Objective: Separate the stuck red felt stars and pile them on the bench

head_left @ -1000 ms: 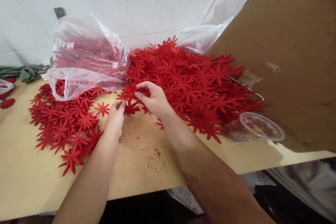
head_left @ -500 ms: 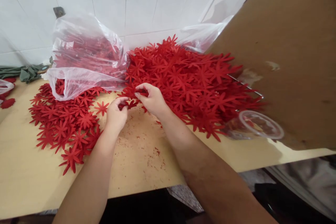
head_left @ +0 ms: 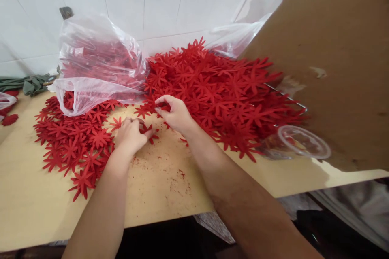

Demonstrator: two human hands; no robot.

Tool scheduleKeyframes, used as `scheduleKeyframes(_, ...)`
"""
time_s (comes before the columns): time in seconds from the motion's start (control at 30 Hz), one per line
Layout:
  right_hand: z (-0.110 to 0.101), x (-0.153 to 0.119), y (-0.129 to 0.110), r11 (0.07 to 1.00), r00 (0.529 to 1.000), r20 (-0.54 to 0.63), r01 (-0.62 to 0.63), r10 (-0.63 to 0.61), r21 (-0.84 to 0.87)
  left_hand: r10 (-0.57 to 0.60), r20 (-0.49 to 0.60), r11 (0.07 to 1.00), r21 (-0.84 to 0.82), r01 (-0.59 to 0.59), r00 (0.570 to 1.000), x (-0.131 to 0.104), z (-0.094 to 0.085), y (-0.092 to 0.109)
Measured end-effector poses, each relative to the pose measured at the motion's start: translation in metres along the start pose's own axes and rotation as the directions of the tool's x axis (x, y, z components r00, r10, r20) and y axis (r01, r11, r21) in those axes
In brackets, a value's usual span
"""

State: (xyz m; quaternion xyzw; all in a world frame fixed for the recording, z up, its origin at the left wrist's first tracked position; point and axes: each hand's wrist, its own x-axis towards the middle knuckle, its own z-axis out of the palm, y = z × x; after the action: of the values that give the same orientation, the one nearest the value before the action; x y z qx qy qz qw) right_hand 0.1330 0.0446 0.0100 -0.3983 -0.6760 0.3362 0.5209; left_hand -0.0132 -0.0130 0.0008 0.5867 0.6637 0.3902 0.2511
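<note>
My left hand (head_left: 131, 134) is closed round one side of a red flower-shaped cutout (head_left: 153, 135), its thumb on the near side, low over the table. My right hand (head_left: 173, 112) pinches with thumb and forefinger at the edge of another red flower cutout (head_left: 145, 109), just beyond the left hand; its fingertips partly cover where they meet the petal. A single red flower cutout (head_left: 116, 124) lies behind my left fingers. On the left spreads a pile of red flowers (head_left: 71, 145), and a larger heap (head_left: 212, 89) rises behind my right hand.
A clear plastic bag (head_left: 100, 56) of red pieces leans against the white tiled wall (head_left: 164, 0). A brown board (head_left: 334, 68) stands at the right, with a clear plastic tub (head_left: 304, 141) on its side before it. Red crumbs dot the table (head_left: 161, 194).
My left hand has moved left and down, with a red flower cutout in its fingers, away from my right hand. My right hand has barely shifted.
</note>
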Motion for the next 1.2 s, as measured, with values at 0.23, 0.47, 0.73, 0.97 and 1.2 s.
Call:
scheduleKeyframes(0.23,-0.001,-0.003,-0.004,0.998,0.996,0.068,0.057,-0.054,-0.039,-0.107,0.033,0.988,-0.112,0.11,0.994,0.002,0.002,0.005)
scheduleKeyframes(0.47,0.005,-0.011,-0.016,0.966,0.967,0.131,0.232,-0.218,-0.111,-0.334,0.38,0.54,-0.673,0.505,0.863,0.011,-0.007,0.014)
scheduleKeyframes(0.73,0.011,-0.014,-0.017,0.94,0.916,0.288,0.322,-0.279,-0.112,-0.274,0.241,0.549,-0.756,0.357,0.931,0.013,-0.009,0.008)
scheduleKeyframes(0.97,0.002,-0.01,-0.012,0.998,0.983,0.184,0.008,0.003,-0.06,-0.335,0.066,0.661,-0.694,0.285,0.94,0.017,0.0,0.007)
scheduleKeyframes(1.2,-0.066,0.042,-0.026,0.803,0.992,-0.011,0.094,-0.125,-0.589,-0.185,0.022,0.83,-0.532,0.169,0.982,0.014,0.011,0.008)
